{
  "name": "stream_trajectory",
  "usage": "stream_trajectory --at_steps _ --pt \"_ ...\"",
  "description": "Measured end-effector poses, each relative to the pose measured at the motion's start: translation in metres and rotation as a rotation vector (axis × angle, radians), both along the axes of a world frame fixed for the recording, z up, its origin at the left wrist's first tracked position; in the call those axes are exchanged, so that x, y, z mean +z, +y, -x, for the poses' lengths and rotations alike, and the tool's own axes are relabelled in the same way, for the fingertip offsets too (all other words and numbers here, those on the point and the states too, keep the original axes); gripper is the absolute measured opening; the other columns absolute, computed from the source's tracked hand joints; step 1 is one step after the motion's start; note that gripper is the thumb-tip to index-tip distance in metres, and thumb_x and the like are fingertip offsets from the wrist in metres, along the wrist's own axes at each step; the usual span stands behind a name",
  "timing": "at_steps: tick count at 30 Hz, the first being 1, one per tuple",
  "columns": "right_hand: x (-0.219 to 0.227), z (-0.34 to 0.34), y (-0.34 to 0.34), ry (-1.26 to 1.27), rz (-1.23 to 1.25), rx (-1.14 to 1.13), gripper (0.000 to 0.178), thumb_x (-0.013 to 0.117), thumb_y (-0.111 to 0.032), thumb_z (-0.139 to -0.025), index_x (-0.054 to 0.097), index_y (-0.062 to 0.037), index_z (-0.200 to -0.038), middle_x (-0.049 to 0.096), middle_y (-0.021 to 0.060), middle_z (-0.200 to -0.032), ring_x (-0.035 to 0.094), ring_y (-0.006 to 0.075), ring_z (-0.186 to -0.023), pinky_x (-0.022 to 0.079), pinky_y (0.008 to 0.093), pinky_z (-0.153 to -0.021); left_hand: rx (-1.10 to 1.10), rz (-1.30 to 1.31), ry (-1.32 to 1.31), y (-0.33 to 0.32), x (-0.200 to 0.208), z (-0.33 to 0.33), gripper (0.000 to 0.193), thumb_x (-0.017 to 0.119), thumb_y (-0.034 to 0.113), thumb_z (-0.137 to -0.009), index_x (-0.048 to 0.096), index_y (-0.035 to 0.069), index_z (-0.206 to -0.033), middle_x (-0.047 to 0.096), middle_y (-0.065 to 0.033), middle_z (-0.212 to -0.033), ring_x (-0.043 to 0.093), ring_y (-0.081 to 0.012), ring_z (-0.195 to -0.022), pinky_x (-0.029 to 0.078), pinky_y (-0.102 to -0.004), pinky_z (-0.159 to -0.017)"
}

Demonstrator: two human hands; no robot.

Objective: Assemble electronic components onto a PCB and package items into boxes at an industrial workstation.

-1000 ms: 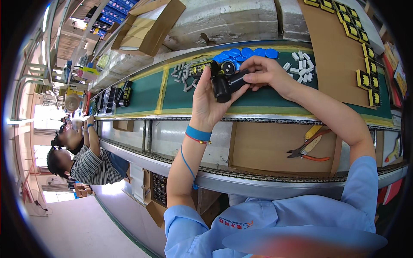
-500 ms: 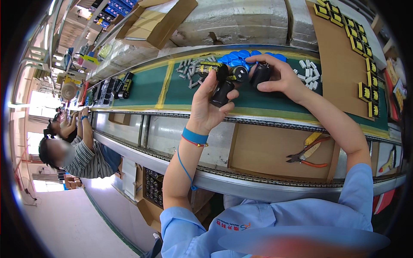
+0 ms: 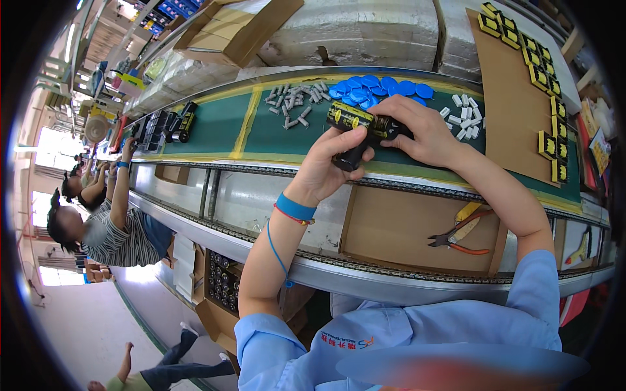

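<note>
Above the green bench top [image 3: 215, 133], my left hand [image 3: 321, 161] is closed around a black tool body with a yellow-and-black barrel [image 3: 351, 116] and a black handle part [image 3: 349, 158] pointing down. From the other side, my right hand [image 3: 427, 133] grips a black cylindrical part [image 3: 391, 128], which meets the barrel's right end. Fingers partly cover the joint, so I cannot tell whether the two are fastened. Just behind my hands lies a heap of blue discs [image 3: 373, 88].
Small grey cylinders [image 3: 290, 98] lie left of the discs, white ones [image 3: 466, 117] right. Several yellow-and-black blocks [image 3: 548, 143] rest on a cardboard sheet [image 3: 505, 111]. Pliers [image 3: 450, 240] lie in a cardboard tray [image 3: 391, 225] below. A co-worker [image 3: 124, 238] stands at the left.
The black cylindrical part in my right hand has come left against the barrel; before, it was apart. My left hand has turned the tool body. A walking person has appeared at lower left.
</note>
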State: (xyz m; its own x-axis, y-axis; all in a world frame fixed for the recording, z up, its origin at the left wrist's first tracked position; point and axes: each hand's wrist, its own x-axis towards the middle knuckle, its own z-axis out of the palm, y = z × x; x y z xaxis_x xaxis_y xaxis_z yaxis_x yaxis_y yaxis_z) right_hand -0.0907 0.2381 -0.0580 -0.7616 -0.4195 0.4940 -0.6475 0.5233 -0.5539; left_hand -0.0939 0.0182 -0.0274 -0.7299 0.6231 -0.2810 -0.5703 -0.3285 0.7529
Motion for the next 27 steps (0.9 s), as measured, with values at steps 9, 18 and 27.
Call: stream_trajectory --at_steps 9,18,27 --pt "0.008 -0.003 0.004 -0.064 -0.062 -0.096 0.044 0.074 -0.013 -0.072 0.056 -0.0081 -0.112 0.06 0.0085 -0.107 0.061 0.0295 -0.097 0.05 0.0359 -0.08 0.166 1.013 1.091 0.0 -0.008 0.016 0.045 0.081 0.022 -0.07 0.062 0.004 -0.107 0.058 -0.0084 -0.1 0.06 -0.0245 -0.093 0.048 -0.036 -0.081" --pt "0.006 0.002 0.006 0.118 -0.166 -0.135 0.056 0.078 -0.019 -0.067 0.06 -0.0157 -0.12 0.062 0.0052 -0.103 0.062 0.0255 -0.092 0.051 0.0342 -0.075 -0.068 1.201 1.098 -0.002 0.0 0.025 0.052 0.076 0.019 -0.073 0.057 0.008 -0.12 0.056 -0.0152 -0.108 0.057 -0.0321 -0.103 0.047 -0.0377 -0.088" --pt "0.006 -0.001 0.006 0.049 -0.161 -0.133 0.061 0.079 -0.027 -0.067 0.059 -0.0189 -0.124 0.06 0.0044 -0.112 0.059 0.025 -0.102 0.052 0.0369 -0.077 0.215 0.665 0.978 -0.026 0.0 0.026 0.061 0.065 -0.007 -0.08 0.046 0.007 -0.136 0.049 -0.007 -0.127 0.051 -0.0159 -0.113 0.042 -0.0296 -0.097"
